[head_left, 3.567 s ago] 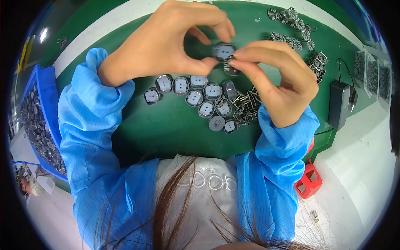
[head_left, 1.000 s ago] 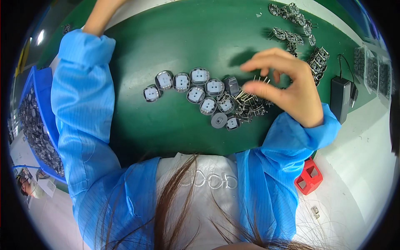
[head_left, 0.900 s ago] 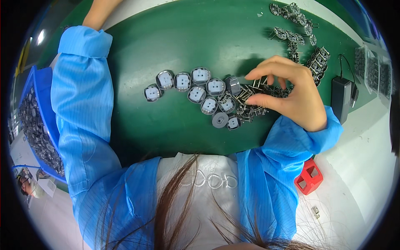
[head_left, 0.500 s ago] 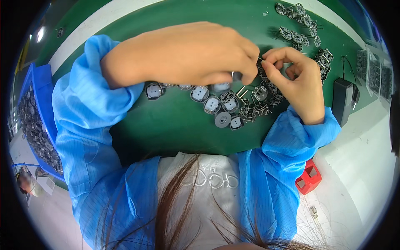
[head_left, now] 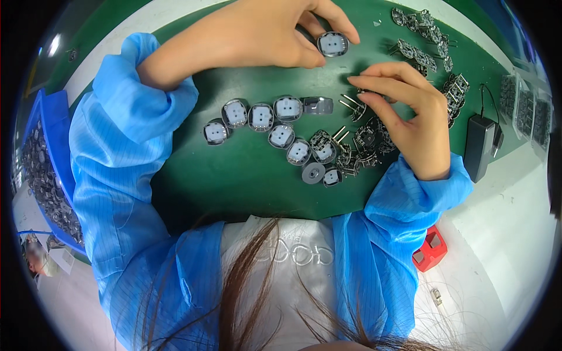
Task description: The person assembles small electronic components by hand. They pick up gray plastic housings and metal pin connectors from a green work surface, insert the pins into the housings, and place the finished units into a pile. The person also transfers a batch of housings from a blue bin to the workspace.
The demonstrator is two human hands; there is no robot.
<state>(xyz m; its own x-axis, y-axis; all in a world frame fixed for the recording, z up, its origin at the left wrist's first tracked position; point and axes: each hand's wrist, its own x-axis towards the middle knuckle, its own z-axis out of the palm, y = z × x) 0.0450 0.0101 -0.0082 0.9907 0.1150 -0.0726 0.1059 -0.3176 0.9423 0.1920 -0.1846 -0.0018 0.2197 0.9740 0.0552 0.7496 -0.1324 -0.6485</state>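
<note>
My left hand (head_left: pixel 293 38) is at the far middle of the bench, thumb and fingers closed around the edges of a round dark housing (head_left: pixel 332 44) with a pale square insert. Nearer me and to the right, my right hand (head_left: pixel 404 96) pinches a small circuit board with long metal pins (head_left: pixel 353 106); its fingertips partly cover the board. Several similar housings (head_left: pixel 261 117) lie in a bent row to the left of it. One dark housing (head_left: pixel 318 105) sits on its side. Beside the row are a grey disc (head_left: pixel 313 172) and a cluster of pinned boards (head_left: pixel 357 153).
More boards (head_left: pixel 421 23) lie at the far right of the green bench (head_left: pixel 234 181). A black box with a cable (head_left: pixel 481 137) and clear trays of parts (head_left: pixel 527 105) stand at right. At left is a blue bin (head_left: pixel 55 134) of dark parts; a red block (head_left: pixel 431 248) sits lower right.
My left hand has moved away from me, off the row of housings, and now has a housing in its fingers. My right hand has moved slightly nearer and left, still pinching.
</note>
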